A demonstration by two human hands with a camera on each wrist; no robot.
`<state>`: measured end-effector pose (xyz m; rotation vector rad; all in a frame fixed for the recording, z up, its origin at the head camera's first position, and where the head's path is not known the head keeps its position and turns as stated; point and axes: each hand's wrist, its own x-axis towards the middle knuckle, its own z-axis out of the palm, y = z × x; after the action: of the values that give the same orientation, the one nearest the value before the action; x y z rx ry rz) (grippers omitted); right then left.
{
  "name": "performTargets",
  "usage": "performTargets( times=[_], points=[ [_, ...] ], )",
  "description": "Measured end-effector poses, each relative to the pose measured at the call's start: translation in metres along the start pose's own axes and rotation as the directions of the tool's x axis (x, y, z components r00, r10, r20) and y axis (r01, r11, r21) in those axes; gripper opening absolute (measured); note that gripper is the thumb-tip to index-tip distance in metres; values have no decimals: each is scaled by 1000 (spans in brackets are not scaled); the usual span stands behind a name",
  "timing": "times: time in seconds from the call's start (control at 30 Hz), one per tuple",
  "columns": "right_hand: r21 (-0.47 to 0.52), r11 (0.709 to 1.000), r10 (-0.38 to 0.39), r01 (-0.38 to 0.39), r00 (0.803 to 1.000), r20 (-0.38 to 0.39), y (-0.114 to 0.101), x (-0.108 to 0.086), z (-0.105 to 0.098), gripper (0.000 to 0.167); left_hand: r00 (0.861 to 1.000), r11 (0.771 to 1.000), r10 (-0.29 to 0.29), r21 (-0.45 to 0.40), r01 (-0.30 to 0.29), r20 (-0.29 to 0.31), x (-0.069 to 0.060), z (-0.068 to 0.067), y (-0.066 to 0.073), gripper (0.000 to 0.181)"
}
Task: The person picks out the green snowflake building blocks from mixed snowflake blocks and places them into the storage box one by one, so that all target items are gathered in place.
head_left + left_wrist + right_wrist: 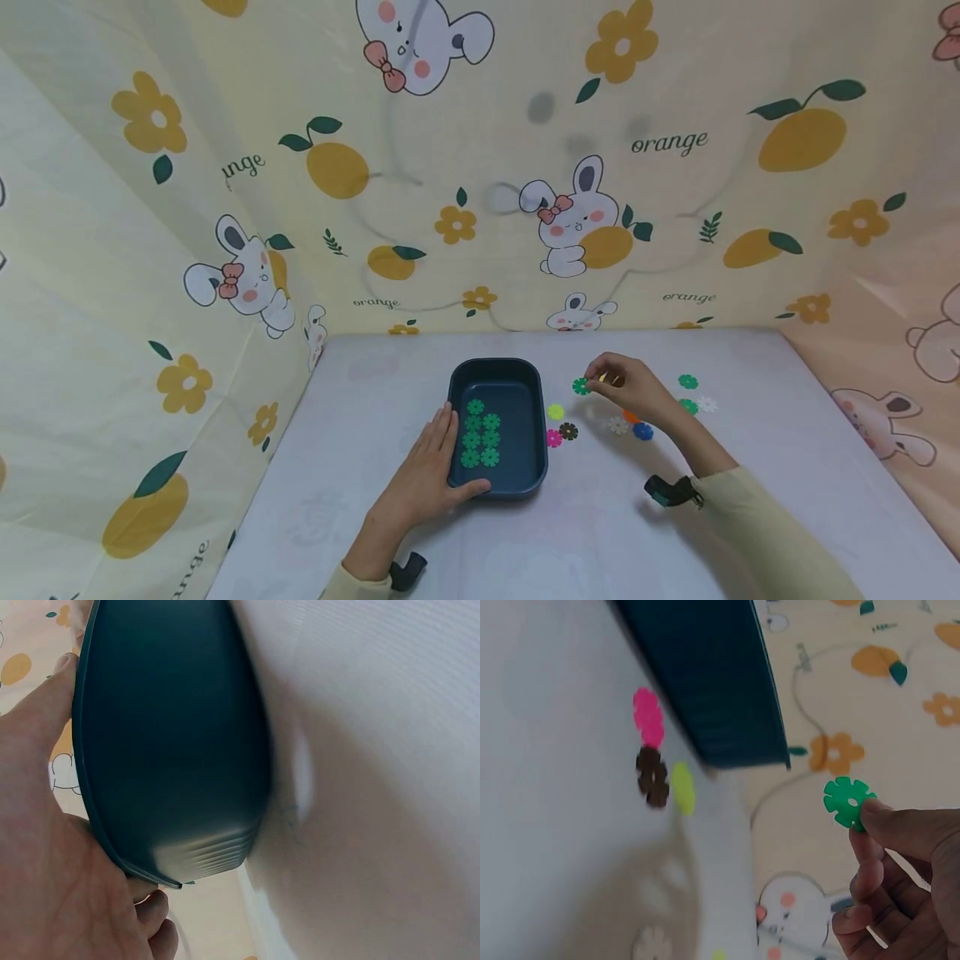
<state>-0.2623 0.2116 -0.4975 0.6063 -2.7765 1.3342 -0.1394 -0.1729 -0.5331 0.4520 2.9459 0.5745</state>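
Nearest: left hand (pixel 423 475) against a dark blue tray (pixel 543 417) on the desk (pixel 600 533); fingers straight along its left rim, thumb spread out at the near rim. Tray floor: seven green notched discs (pixel 491 442) in two columns, left of centre. Just right of tray: pink disc (pixel 553 438), brown disc (pixel 568 431), yellow disc (pixel 556 412) close together. Blue disc (pixel 642 432) and orange disc (pixel 630 416) lie near the right forearm. Right hand (pixel 633 390), right of tray: thumb and fingers pinching one green disc (pixel 838 804) by its edge, above desk. Behind: rabbit-and-orange print cloth (pixel 457 125).
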Motion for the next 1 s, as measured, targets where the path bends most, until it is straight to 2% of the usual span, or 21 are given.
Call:
performTargets(
  times=[0.43,1.0],
  points=[
    [43,997,-75,71,992,99,-31,27,38,7,1000,1000,11,-9,-11,-2,0,0,-1,123],
    [60,988,-155,145,961,228,-46,62,78,7,1000,1000,20,-19,-20,3,0,-3,0,122]
  ],
)
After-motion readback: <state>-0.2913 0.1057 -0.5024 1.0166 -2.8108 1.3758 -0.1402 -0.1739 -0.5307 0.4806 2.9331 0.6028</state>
